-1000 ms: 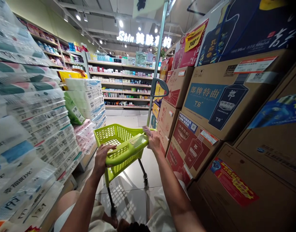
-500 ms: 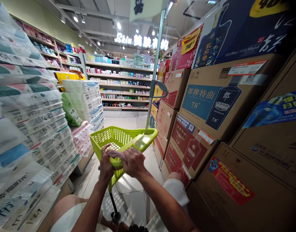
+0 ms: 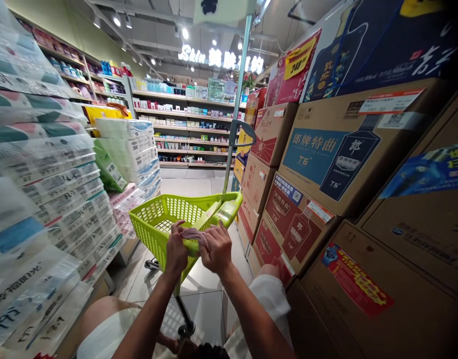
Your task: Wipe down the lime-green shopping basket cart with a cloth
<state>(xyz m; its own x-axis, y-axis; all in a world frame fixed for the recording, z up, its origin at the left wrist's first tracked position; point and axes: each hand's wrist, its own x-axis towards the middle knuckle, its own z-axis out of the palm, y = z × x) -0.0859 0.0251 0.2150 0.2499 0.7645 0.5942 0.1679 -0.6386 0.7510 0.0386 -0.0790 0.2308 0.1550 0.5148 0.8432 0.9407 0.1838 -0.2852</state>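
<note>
The left hand (image 3: 177,252) and right hand (image 3: 216,248) held a purplish cloth (image 3: 194,233) at the handle (image 3: 226,212), apparently wiping, and the next stroke seemingly called for steady pressure.

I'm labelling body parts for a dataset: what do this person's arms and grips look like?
Both forearms are bare, with no sleeve, watch or band in view. The left grip and right grip are ungloved hands, with no ring that I can make out. Loose pale shorts are worn below.
</note>
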